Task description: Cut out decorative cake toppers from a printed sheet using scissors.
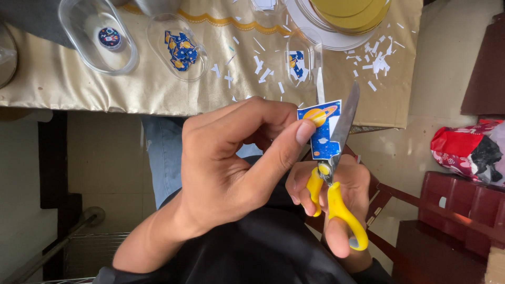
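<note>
1. Between left hand (231, 163) thumb and forefinger: blue space-print paper cutout (322, 129), pinched at its left edge.
2. Right of that pinch: right hand (336, 200) fingers curled through yellow scissors (336, 179) loops, blades nearly closed along the cutout's right edge.
3. Judgement: short snips, follow the printed border, turn the paper rather than the scissors.
4. Beyond both hands: white paper scraps (376, 58) on gold tablecloth (79, 84).
</note>
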